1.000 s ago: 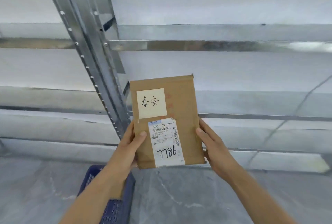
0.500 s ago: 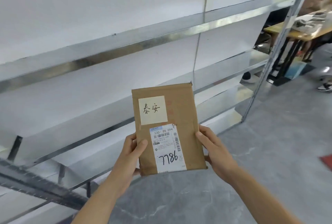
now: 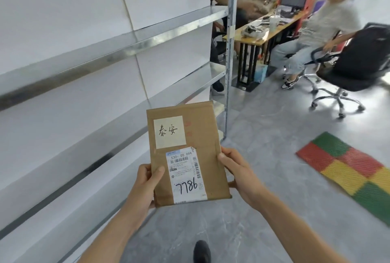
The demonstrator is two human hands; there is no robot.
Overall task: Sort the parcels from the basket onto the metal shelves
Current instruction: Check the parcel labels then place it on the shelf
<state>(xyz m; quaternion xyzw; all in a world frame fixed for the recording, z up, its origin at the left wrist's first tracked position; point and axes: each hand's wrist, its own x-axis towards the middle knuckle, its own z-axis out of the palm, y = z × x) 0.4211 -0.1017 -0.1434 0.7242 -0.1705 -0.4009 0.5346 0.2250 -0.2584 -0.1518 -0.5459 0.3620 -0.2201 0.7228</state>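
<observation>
A flat brown cardboard parcel (image 3: pixel 200 134) is held upright in front of me, with a cream note and a white label marked 7786 on its face. My left hand (image 3: pixel 145 184) grips its lower left edge, thumb on the front. My right hand (image 3: pixel 238 172) grips the lower right edge. The metal shelves (image 3: pixel 130 45) run along the left in bare tiers, ending at an upright post (image 3: pixel 230 30). The basket is out of view.
Beyond the shelf end, a person sits on a black office chair (image 3: pixel 350 66) by a wooden desk (image 3: pixel 261 37) with a monitor. A red, green and yellow mat (image 3: pixel 346 170) lies on the grey floor at right. My shoe (image 3: pixel 202 252) shows below.
The view has swung right along the shelves, bringing the desk, seated person and mat into sight. The blue basket has left the frame. Both hands keep the same hold on the parcel.
</observation>
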